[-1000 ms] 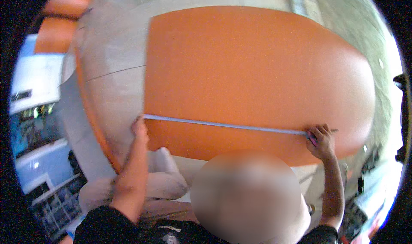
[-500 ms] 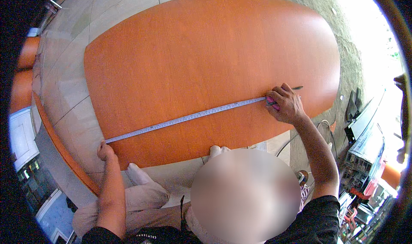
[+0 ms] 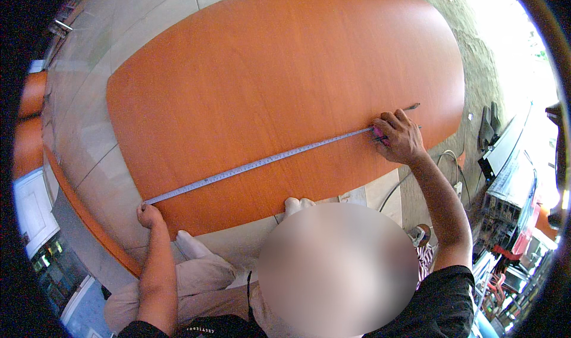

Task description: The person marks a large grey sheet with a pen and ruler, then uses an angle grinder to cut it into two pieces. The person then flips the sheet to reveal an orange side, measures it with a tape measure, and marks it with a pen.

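A large orange-brown wooden panel (image 3: 285,70) with curved long edges lies flat before me. Across its nearer part stretches a pale blade of a tape measure (image 3: 262,162), slanting up from left to right. At the panel's left edge, my left hand (image 3: 150,216) is closed on the blade's end. My right hand (image 3: 399,137) grips the tape measure's pink case over the right part of the panel. A dark, thin pen-like stick (image 3: 411,107) pokes out from the same hand; its kind is not clear.
Pale floor tiles (image 3: 77,106) surround the panel's left side. A curved orange-edged board (image 3: 89,213) stands at the left. My bare feet (image 3: 295,206) are by the near edge. On the right lie a cable (image 3: 389,194), dark clamp-like pieces (image 3: 489,126) and stacked metal profiles (image 3: 505,201).
The view has shifted a little. Against the panel, my right hand with the tape case has slid slightly right. My left hand still holds the blade's end at the left edge.
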### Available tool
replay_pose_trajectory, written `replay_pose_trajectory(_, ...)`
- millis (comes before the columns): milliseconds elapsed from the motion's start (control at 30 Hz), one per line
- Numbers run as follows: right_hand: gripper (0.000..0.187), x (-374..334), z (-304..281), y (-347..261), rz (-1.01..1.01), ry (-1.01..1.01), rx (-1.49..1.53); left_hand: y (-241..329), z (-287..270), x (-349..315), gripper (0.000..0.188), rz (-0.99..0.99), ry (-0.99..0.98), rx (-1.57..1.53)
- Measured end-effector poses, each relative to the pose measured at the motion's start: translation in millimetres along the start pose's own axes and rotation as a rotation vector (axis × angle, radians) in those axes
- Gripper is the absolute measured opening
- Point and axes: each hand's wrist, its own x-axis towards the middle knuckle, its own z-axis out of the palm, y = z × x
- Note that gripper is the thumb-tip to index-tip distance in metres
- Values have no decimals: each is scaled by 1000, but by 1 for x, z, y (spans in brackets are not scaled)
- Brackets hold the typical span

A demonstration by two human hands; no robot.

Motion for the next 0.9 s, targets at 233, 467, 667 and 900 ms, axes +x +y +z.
replay_pose_trajectory(233,39,-28,4,19,68,5,-47,-4,9,-2,37,36,40,22)
replay_pose_trajectory(467,45,-32,10,-4,232,55,-67,8,14,-12,40,24,124,170)
replay_pose_trajectory(667,37,-33,20,-47,296,171,228,0,22,-8,37,76,144,209)
replay_pose_trajectory(900,23,-17,21,-108,794,156,1206,-6,25,-5,37,58,149,116)
